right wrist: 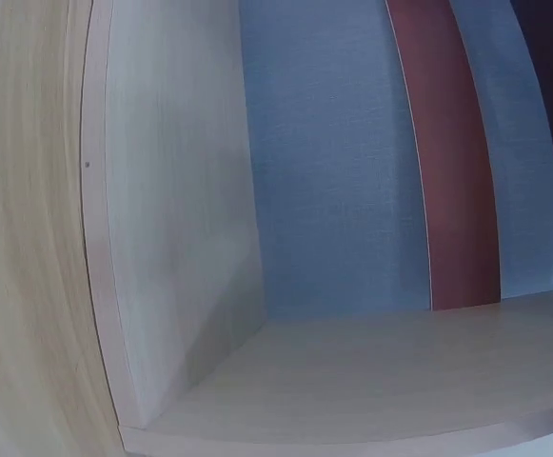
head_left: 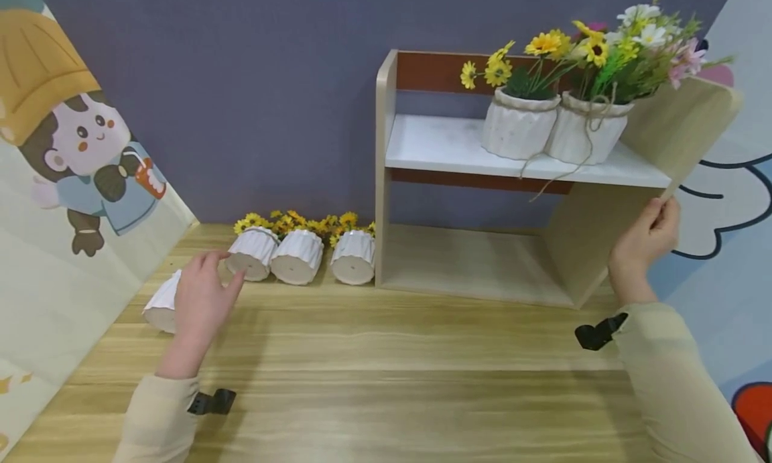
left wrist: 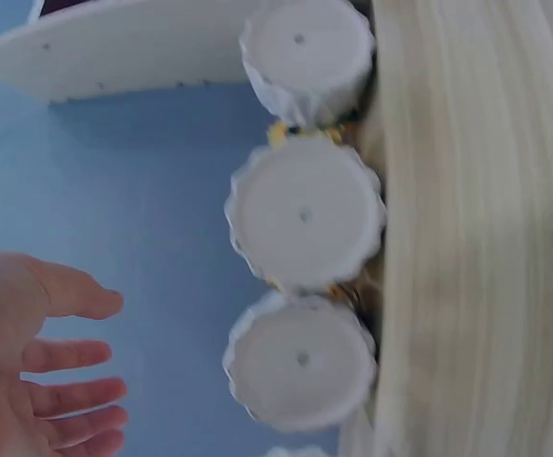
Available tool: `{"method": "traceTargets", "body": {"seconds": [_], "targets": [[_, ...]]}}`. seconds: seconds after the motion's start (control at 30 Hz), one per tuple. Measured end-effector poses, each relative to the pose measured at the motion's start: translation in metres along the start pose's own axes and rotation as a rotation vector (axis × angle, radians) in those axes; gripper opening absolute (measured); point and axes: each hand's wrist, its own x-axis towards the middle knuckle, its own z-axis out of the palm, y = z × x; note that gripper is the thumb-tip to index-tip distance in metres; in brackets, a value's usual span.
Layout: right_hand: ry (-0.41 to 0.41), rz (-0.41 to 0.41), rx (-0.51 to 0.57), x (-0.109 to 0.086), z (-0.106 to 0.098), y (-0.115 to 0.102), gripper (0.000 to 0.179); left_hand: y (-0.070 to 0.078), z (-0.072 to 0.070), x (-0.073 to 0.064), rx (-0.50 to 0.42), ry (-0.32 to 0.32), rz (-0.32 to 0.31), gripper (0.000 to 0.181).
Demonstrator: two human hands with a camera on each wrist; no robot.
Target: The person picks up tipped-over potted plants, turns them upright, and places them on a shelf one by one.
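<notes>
My left hand [head_left: 202, 292] hovers over the table's left side, fingers apart and holding nothing. Partly hidden behind it is a white flowerpot [head_left: 161, 305] lying on its side. Just beyond the fingers, three more white pots lie in a row: a left pot [head_left: 250, 258], a middle pot [head_left: 297, 262] and a right pot [head_left: 353, 262], bases toward me, yellow flowers [head_left: 289, 220] behind them. Those round bases also fill the middle of the left wrist view. At the far side, my right hand [head_left: 645, 242] grips the front edge of the wooden shelf's [head_left: 687, 138] right side panel.
Two upright white pots, one with yellow flowers [head_left: 520, 124] and one with mixed flowers [head_left: 591, 131], stand on the upper white board [head_left: 434, 145]. The right lying pot sits right at the shelf's left panel [head_left: 383, 202]. A grey-blue wall [head_left: 241, 101] rises behind.
</notes>
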Motion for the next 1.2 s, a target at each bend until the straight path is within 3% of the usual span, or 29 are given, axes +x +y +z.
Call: {"method": "traceTargets", "body": {"seconds": [0.17, 0.3, 0.4, 0.57, 0.83, 1.07, 1.2], "targets": [[0.017, -0.053, -0.026, 0.002, 0.000, 0.006, 0.013, -0.024, 0.002, 0.006, 0.099, -0.068, -0.044, 0.046], [0.006, -0.009, -0.011, 0.000, 0.000, 0.003, 0.015, -0.043, 0.003, 0.011, 0.185, -0.168, -0.107, 0.056], [0.008, 0.019, 0.008, -0.001, 0.001, 0.004, 0.015, -0.053, 0.004, 0.011, 0.225, -0.232, -0.133, 0.060], [0.012, -0.035, 0.005, -0.001, 0.000, 0.008, 0.015, -0.065, 0.008, 0.011, 0.260, -0.284, -0.154, 0.067], [0.020, -0.052, -0.019, -0.001, 0.001, 0.006, 0.015, -0.069, 0.011, 0.012, 0.317, -0.369, -0.202, 0.071], [0.023, -0.060, -0.037, -0.002, 0.000, 0.004, 0.013, -0.065, 0.012, 0.011, 0.330, -0.368, -0.246, 0.067], [0.024, -0.070, -0.058, -0.002, 0.000, 0.004, 0.011, -0.066, 0.012, 0.011, 0.338, -0.365, -0.230, 0.069]]}}
